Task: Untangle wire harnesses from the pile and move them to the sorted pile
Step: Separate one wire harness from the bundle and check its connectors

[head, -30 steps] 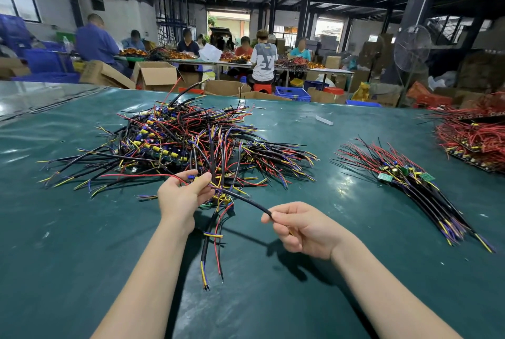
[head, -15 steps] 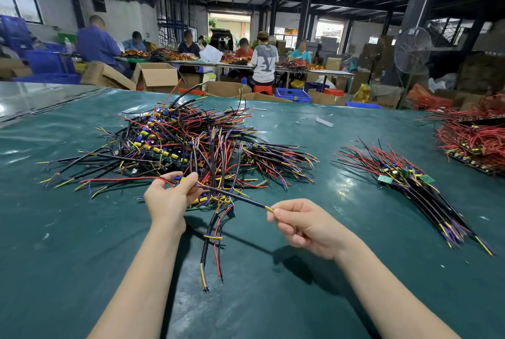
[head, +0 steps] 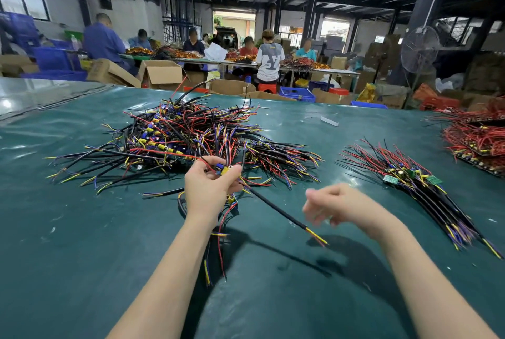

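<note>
Working at the green counter (head: pixel 82 229), judging most as remaining: facing a big tangled pile (head: pixel 191 136) far outweighing the small sorted pile (head: pixel 418 188) at right; pinching one harness (head: pixel 273 207) at the tangle's near edge in the left hand (head: pixel 210 188); hovering the right hand (head: pixel 341 204) loosely curled, blurred, seemingly empty.

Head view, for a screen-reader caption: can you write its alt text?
A person's left hand grips a wire harness beside a tangled pile on a green table; the blurred right hand hovers beside its black cable. A sorted pile lies to the right.
</note>
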Tool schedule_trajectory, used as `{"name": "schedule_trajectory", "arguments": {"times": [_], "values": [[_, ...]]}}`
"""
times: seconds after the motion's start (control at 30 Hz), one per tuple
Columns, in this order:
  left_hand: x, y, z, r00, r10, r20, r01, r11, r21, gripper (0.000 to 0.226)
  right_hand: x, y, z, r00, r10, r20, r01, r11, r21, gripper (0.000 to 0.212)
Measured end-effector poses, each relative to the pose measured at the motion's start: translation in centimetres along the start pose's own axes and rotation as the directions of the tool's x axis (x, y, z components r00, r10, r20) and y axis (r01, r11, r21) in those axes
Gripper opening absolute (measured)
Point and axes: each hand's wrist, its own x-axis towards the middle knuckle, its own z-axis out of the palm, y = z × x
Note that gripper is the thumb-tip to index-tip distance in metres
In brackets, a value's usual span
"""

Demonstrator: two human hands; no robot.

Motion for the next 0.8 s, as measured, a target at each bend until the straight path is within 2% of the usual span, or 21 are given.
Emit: {"name": "schedule_trajectory", "arguments": {"times": [0.07, 0.13, 0.23, 0.3, 0.37, 0.47, 0.5, 0.57, 0.63, 0.7, 0.77, 0.8], "values": [[-0.2, -0.3, 0.5, 0.999, -0.026, 0.028, 0.026, 0.999, -0.024, 0.027, 0.1, -0.5, 0.1, 0.994, -0.030, -0.104, 0.052, 0.976, 0.211, 0.035], [-0.3, -0.7, 0.5, 0.997, -0.043, 0.062, 0.044, 0.999, -0.019, 0.027, 0.2, -1.4, 1.8, 0.998, -0.056, 0.003, 0.052, 0.942, 0.333, 0.028], [-0.7, -1.4, 0.7, 0.992, -0.045, 0.121, 0.040, 0.998, 0.037, 0.027, 0.4, -2.7, 4.6, 0.974, -0.080, 0.211, -0.003, 0.930, 0.368, 0.021], [-0.9, -1.6, 0.8, 0.991, -0.044, 0.123, 0.038, 0.998, 0.047, 0.027, 0.5, -3.0, 5.5, 0.967, -0.055, 0.248, -0.057, 0.905, 0.422, 0.021], [-0.9, -1.7, 0.7, 0.994, -0.044, 0.103, 0.038, 0.998, 0.054, 0.028, 0.6, -2.9, 6.0, 0.978, -0.022, 0.208, -0.068, 0.908, 0.414, 0.024], [-0.8, -1.5, 0.8, 0.995, -0.070, 0.072, 0.067, 0.996, 0.054, 0.028, 0.9, -2.6, 6.4, 0.994, -0.050, 0.092, 0.025, 0.968, 0.249, 0.030], [-0.8, -1.3, 0.9, 0.995, -0.084, 0.061, 0.082, 0.996, 0.033, 0.028, 1.0, -2.6, 6.5, 0.994, -0.080, 0.071, 0.061, 0.969, 0.238, 0.031], [-0.8, -0.9, 0.8, 0.988, -0.141, 0.057, 0.142, 0.989, -0.027, 0.026, 1.1, -2.5, 6.6, 0.993, -0.096, 0.070, 0.069, 0.945, 0.321, 0.030], [-0.7, -0.5, 0.5, 0.954, -0.255, 0.155, 0.272, 0.958, -0.096, 0.023, 1.0, -2.2, 6.4, 0.992, -0.066, 0.109, 0.012, 0.900, 0.435, 0.027], [-0.8, -0.3, 0.2, 0.878, -0.359, 0.317, 0.421, 0.894, -0.153, 0.022, 0.9, -1.7, 6.2, 0.992, -0.023, 0.127, -0.044, 0.865, 0.500, 0.025], [-0.7, -0.3, -0.1, 0.820, -0.386, 0.422, 0.498, 0.845, -0.194, 0.031, 0.9, -1.4, 5.9, 0.993, -0.001, 0.117, -0.062, 0.842, 0.536, 0.022], [-0.7, -0.4, -0.1, 0.814, -0.374, 0.445, 0.498, 0.844, -0.201, 0.035, 0.9, -1.3, 5.8, 0.994, -0.002, 0.111, -0.060, 0.830, 0.554, 0.021]]}}
